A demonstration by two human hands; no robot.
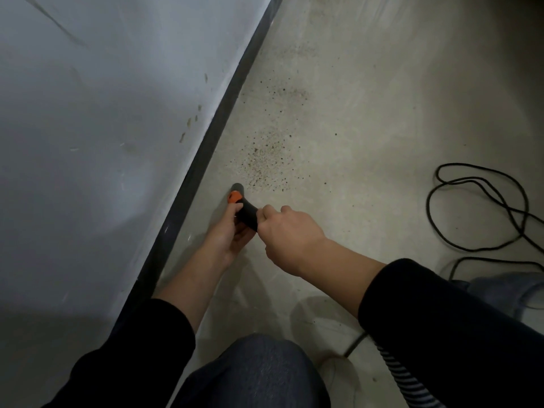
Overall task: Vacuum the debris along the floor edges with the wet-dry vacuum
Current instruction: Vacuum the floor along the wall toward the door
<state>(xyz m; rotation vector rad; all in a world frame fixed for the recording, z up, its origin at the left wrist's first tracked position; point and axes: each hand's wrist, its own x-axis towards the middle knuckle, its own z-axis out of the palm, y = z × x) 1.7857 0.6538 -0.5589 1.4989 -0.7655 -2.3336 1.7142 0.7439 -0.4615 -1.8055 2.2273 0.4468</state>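
A black vacuum nozzle (243,207) with an orange collar points at the concrete floor, its tip close to the dark baseboard (206,142). My left hand (229,234) grips the nozzle from underneath, and my right hand (290,240) holds its rear end from the right. Dark gritty debris (265,163) is scattered on the floor just beyond the tip, with more specks (282,92) farther along the edge. A ribbed grey hose (403,378) runs out from under my right sleeve at the lower right.
A pale wall (103,113) fills the left side. A black power cord (477,207) loops on the floor at the right. My knee (253,375) is at the bottom centre, and a grey object (512,290) lies at the right edge.
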